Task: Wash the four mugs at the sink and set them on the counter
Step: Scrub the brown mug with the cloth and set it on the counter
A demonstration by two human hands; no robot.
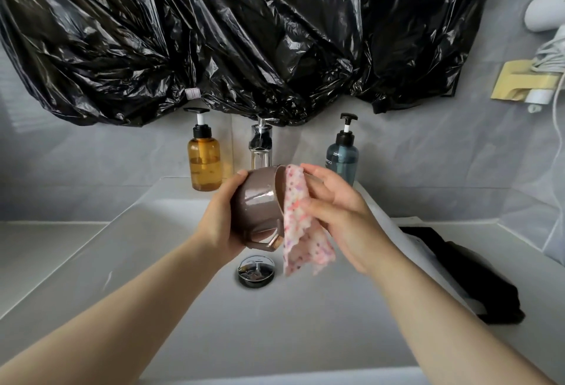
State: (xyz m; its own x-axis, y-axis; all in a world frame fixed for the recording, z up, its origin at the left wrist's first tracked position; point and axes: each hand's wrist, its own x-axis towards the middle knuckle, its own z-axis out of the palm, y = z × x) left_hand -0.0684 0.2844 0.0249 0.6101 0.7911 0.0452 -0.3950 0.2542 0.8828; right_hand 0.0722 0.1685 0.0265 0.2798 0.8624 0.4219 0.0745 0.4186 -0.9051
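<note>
The brown mug [260, 204] is lying on its side in the air over the sink [183, 262], in front of the faucet [260, 146] at the basin's back edge and above the drain [256, 271]. Its long axis runs roughly left to right: base toward my left palm, open mouth pointing right and a little away from me, handle hanging down toward the drain. My left hand [220, 219] is wrapped round the mug's base and side, thumb over the top. My right hand [339, 213] holds a pink dotted cloth [302, 225] against the mug's rim, thumb on the near face of the cloth and fingers up at the rim; the rest of the cloth hangs loose below the handle. At the back edge of the sink an amber pump bottle [204, 158] stands left of the faucet and a blue pump bottle [344, 155] right of it. Crumpled black plastic sheeting [244, 33] hangs on the wall above them. On the counter [46, 247] along the sink's right edge lies a dark folded fabric [477, 277].
</note>
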